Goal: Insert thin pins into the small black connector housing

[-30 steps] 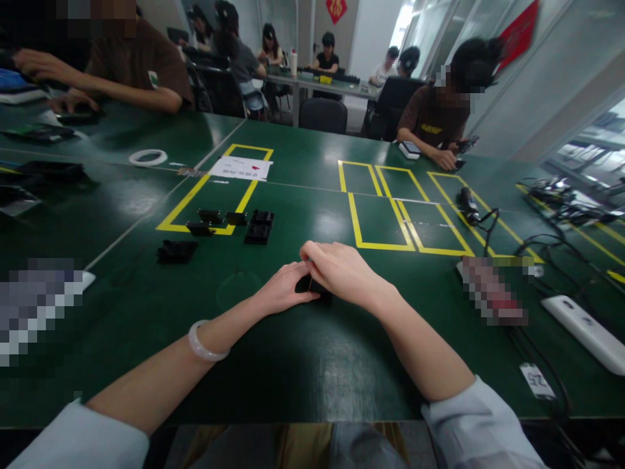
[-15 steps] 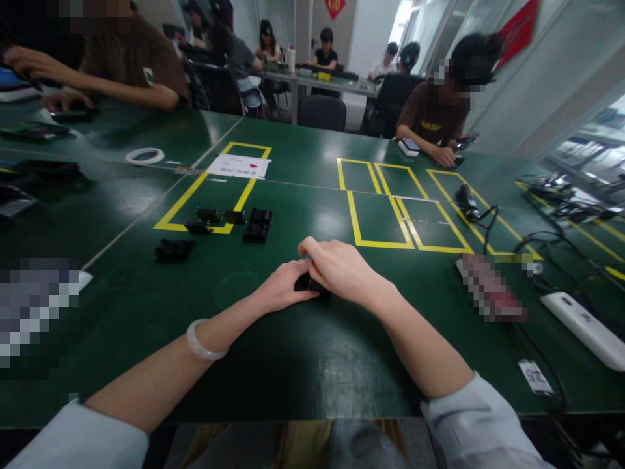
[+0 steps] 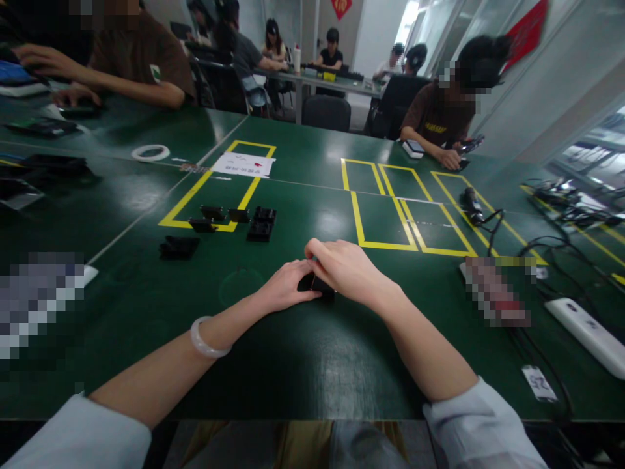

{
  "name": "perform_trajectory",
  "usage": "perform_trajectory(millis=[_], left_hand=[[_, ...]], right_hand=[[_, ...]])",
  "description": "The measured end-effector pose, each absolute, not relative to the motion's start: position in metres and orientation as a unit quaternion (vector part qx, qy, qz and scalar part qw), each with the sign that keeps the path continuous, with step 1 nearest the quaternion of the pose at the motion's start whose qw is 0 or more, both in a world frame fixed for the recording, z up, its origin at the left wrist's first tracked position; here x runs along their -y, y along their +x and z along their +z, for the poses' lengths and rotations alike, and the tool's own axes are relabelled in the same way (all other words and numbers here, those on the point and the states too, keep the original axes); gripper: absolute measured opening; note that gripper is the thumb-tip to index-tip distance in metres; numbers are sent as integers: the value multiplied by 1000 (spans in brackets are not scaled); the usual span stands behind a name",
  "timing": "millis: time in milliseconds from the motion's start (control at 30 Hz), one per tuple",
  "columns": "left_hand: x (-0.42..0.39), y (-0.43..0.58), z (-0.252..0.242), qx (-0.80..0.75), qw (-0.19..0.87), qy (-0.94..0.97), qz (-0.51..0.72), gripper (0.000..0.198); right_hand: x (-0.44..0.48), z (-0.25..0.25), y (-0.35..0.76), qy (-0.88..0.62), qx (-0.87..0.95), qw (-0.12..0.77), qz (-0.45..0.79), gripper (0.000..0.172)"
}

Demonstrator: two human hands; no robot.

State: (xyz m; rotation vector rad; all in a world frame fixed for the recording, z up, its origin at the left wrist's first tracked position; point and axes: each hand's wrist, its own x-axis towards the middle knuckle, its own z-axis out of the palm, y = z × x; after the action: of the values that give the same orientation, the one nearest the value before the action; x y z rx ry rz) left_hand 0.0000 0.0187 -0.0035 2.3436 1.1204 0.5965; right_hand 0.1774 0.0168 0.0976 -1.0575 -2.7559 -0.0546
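My left hand (image 3: 290, 285) grips a small black part (image 3: 322, 286) on the green table (image 3: 312, 365), thumb on its near side. Over the same part, from the right, curves my right hand (image 3: 347, 268), its fingers bent and meeting the left fingertips. Much of the part is hidden by both hands. Ahead and to the left stand several small black pieces (image 3: 213, 212) and a black block with raised parts (image 3: 262, 223). A dark bundle (image 3: 178, 247) lies nearer, just outside the yellow tape.
A paper sheet (image 3: 243, 165), a tape roll (image 3: 150, 153) and yellow tape outlines (image 3: 388, 246) are on the table. At right are a phone-like device (image 3: 495, 290), a white power strip (image 3: 586, 335) and cables. Other people sit across the table and behind.
The whole view has shifted slightly, so the table's things appear a little further right. Slightly more of the black part shows between my hands, which keep nearly the same pose.
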Motion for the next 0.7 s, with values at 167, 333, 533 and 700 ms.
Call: perform_trajectory(millis=[167, 333, 533, 700], left_hand=[[-19, 0, -4, -408, 238, 854, 219, 45], [-19, 0, -4, -409, 240, 853, 216, 43], [-21, 1, -3, -410, 244, 853, 214, 41], [-20, 0, -4, -406, 243, 853, 220, 39]], right_hand=[[-16, 98, 178, -360, 928, 97, -8, 20], [-17, 97, 179, -358, 928, 105, 4, 21], [-17, 98, 179, -363, 925, 108, 14, 22], [-18, 98, 180, -364, 925, 110, 16, 23]])
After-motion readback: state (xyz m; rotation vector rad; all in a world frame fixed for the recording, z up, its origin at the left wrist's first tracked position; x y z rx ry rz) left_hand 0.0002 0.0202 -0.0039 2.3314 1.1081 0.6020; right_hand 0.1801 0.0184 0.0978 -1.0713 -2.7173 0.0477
